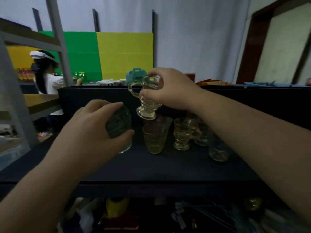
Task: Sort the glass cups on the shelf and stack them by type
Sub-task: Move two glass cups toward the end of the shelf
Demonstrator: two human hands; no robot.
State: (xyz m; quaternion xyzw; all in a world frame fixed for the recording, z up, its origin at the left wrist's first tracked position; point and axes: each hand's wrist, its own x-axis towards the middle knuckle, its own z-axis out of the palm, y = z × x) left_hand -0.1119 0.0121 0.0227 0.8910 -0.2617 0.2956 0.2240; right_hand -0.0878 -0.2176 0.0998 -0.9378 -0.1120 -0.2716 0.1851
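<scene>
On the dark shelf (151, 167), the left hand (94, 125) is wrapping its fingers around a greenish tumbler (120, 126) standing at the left. Farther in, the right hand (170, 89) is gripping a footed handled cup (146, 98) aloft — just above the yellow tumbler (154, 138), with matching footed cups (182, 134) beside. Lowering carelessly could be knocking glass against glass — chipping rims or toppling neighbours.
</scene>
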